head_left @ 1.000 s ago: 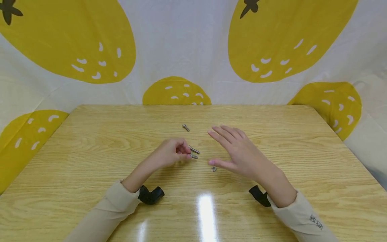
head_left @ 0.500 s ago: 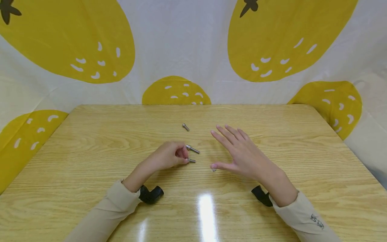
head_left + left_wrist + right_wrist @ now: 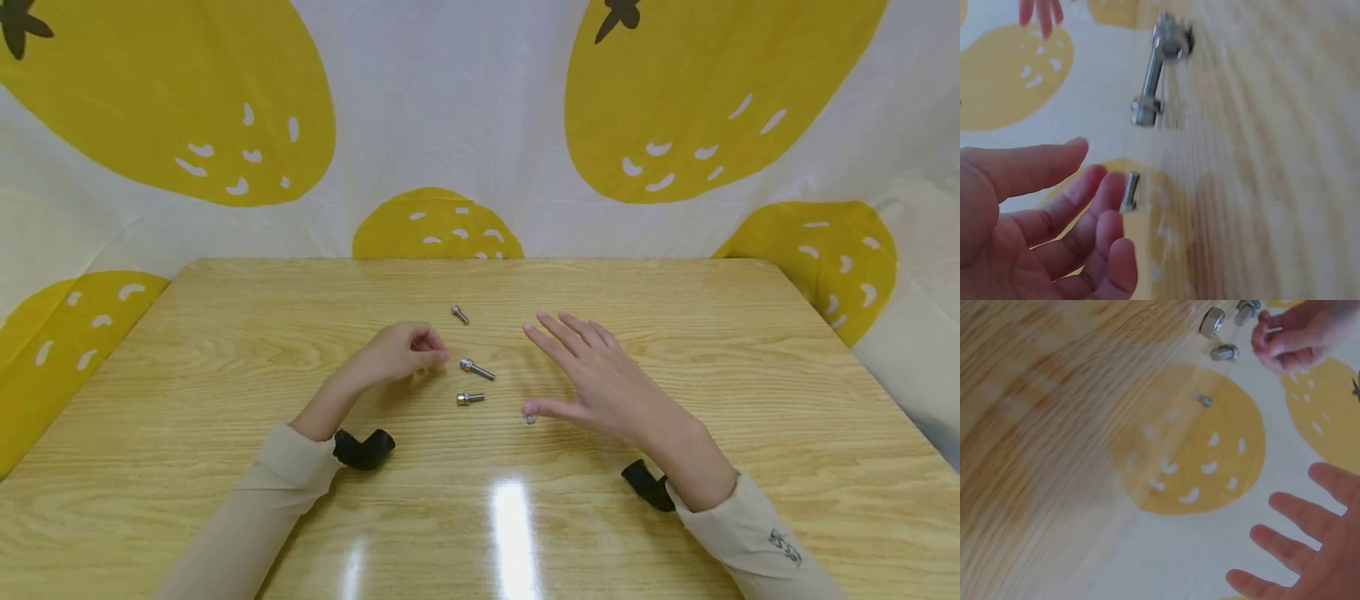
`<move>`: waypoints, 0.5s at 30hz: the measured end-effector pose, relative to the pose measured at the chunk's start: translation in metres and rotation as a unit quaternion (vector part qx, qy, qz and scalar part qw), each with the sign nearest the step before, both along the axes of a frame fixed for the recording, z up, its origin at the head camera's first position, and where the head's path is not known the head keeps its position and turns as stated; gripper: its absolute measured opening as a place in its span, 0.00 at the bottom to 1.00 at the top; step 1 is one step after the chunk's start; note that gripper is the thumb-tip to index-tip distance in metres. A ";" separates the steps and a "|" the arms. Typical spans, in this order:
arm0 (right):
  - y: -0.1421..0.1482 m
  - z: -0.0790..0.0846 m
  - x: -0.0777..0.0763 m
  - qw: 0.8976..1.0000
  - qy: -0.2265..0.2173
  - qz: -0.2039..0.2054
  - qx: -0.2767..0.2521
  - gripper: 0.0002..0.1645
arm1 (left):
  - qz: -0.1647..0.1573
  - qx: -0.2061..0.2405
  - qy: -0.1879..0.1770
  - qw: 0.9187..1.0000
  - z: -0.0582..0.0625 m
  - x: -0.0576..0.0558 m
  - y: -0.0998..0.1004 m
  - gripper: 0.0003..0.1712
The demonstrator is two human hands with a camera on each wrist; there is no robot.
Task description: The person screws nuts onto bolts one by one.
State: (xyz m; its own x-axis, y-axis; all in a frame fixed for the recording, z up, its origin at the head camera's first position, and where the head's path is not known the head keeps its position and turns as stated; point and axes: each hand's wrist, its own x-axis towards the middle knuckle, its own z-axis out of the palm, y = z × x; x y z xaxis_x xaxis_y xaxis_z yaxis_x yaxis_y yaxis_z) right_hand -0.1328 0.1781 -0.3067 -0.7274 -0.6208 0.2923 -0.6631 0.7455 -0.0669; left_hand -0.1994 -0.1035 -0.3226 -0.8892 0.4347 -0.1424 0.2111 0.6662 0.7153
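Note:
My left hand (image 3: 401, 354) hovers over the table left of the bolts, fingers loosely curled and holding nothing. In the left wrist view its thumb (image 3: 1041, 165) and fingers stand apart. Just right of it lies a long bolt (image 3: 480, 371) with a nut by its head. Nearer me is a shorter bolt (image 3: 470, 398), also with a nut on it. A small bolt (image 3: 461, 315) lies farther back. My right hand (image 3: 592, 375) is spread with straight fingers, its thumb overlapping a loose nut (image 3: 529, 419) in the head view; that nut (image 3: 1212, 322) also shows in the right wrist view.
The wood-grain table (image 3: 225, 350) reaches back to a white cloth (image 3: 450, 108) printed with yellow fruit. A black wrist mount (image 3: 365, 450) sits below the left wrist, another black mount (image 3: 647, 486) by the right. Light reflects off the tabletop near me.
My left hand pinched the shorter bolt, brought it slightly nearer me, let it go on the table and withdrew back and left. My right hand shifted slightly right.

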 end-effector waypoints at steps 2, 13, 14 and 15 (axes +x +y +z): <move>0.001 0.000 0.001 1.000 -0.003 -0.001 -0.003 0.52 | 0.021 0.007 0.006 1.000 -0.001 -0.010 -0.001 0.12; 0.001 0.003 0.002 1.000 -0.017 0.000 -0.010 0.50 | 0.055 0.116 -0.072 0.989 -0.020 -0.061 0.006 0.27; 0.001 0.003 0.001 1.000 -0.018 0.001 -0.011 0.51 | 0.052 0.113 -0.070 0.990 -0.020 -0.063 0.007 0.27; 0.001 0.004 0.001 1.000 -0.019 0.001 -0.012 0.51 | 0.047 0.108 -0.066 0.991 -0.021 -0.064 0.008 0.27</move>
State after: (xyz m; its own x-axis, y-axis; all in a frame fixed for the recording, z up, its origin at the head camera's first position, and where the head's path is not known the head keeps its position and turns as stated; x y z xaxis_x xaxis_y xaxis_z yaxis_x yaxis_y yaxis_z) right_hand -0.1313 0.1790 -0.3030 -0.7367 -0.6162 0.2785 -0.6619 0.7415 -0.1103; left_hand -0.2638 -0.0958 -0.3438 -0.9073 0.3837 -0.1720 0.0508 0.5062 0.8609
